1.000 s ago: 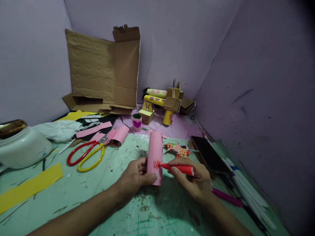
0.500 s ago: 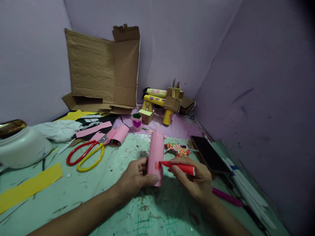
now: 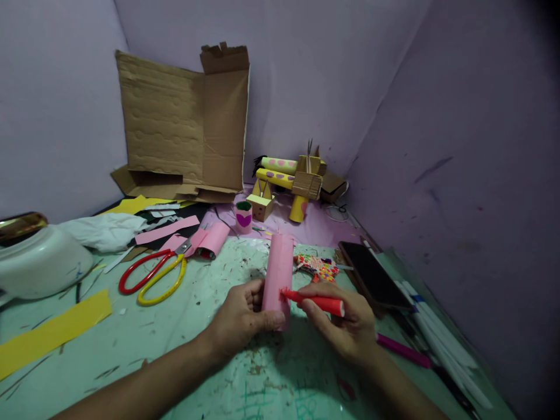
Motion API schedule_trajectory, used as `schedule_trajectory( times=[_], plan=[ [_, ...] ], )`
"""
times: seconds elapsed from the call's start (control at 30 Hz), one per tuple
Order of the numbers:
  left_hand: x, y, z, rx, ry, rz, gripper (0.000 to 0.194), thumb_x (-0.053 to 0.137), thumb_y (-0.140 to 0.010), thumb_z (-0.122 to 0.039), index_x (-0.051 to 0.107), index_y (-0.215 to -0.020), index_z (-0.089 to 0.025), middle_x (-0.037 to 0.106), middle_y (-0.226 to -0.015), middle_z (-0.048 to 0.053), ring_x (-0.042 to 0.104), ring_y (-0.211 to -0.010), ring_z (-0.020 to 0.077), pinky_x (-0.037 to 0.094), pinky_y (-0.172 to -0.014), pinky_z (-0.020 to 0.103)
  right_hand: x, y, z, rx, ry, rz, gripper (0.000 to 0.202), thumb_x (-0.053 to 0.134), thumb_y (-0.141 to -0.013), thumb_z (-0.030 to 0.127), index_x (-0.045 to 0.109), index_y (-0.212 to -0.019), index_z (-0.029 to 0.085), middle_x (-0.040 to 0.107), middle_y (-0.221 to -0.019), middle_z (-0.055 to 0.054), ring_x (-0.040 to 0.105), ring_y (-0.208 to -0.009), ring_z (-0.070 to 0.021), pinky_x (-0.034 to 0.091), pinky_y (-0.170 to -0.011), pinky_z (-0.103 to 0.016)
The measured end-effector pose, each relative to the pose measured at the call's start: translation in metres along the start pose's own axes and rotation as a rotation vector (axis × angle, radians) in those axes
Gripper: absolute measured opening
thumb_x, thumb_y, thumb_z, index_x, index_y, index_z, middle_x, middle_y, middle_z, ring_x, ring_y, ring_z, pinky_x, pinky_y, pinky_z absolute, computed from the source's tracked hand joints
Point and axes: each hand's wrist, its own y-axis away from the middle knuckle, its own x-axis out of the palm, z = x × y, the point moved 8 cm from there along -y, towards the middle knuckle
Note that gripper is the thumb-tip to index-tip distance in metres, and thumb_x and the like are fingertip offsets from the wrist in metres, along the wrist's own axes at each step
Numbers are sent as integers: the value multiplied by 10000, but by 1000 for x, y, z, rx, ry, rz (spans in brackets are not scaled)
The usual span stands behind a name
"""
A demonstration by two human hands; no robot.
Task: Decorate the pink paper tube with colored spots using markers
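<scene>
A pink paper-covered tube [image 3: 279, 262] leans away from me at the middle of the table, gripped near its lower end by my left hand [image 3: 247, 312]. The left thumb lies across its front. My right hand [image 3: 345, 324] is closed around a red marker [image 3: 324, 303], whose tip meets the tube's right side. A small scribbled red patch [image 3: 284, 293] shows on the pink paper at that tip. Just beyond the right hand lies a colourful patterned paper piece [image 3: 317, 267]. A purple marker [image 3: 402, 351] rests beside my right wrist.
Scissors [image 3: 153, 277] with red and yellow handles lie left, near another pink roll [image 3: 214, 239] and a yellow strip [image 3: 56, 332]. A dark phone [image 3: 374, 274] lies right. Behind stand a pink cup with a purple heart [image 3: 244, 219], cardboard figures [image 3: 306, 184] and a folded cardboard sheet [image 3: 184, 122].
The red patch now sits nearer the tube's right edge, as the tube has turned slightly. The marker tip has shifted a little left and down.
</scene>
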Motion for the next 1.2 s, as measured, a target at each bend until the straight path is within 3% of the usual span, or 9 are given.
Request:
schedule_trajectory(
  times=[0.5,0.67,1.2],
  plan=[
    [-3,0,0,2,-15,-31,536,806,-508,-214,655,-1004,-81,690,-913,100,599,-810,214,478,-706,315,0,1,-4,39,-7,-8,167,611,-779,89,686,-880,199,737,-731,-8,673,-595,-135,545,-557,-240],
    [-1,-1,1,-8,16,-14,543,810,-503,-245,653,-997,-87,688,-880,80,593,-777,203,472,-690,315,-4,1,-5,52,22,-66,151,607,-786,102,690,-859,205,731,-703,2,665,-562,-129,542,-546,-237],
    [-2,-1,2,-4,-3,-15,556,807,-499,-244,655,-1009,-86,685,-895,85,586,-800,211,466,-694,311,-2,0,-2,11,-3,-38,169,612,-786,89,675,-890,206,740,-743,5,679,-607,-120,551,-575,-219]
  ],
)
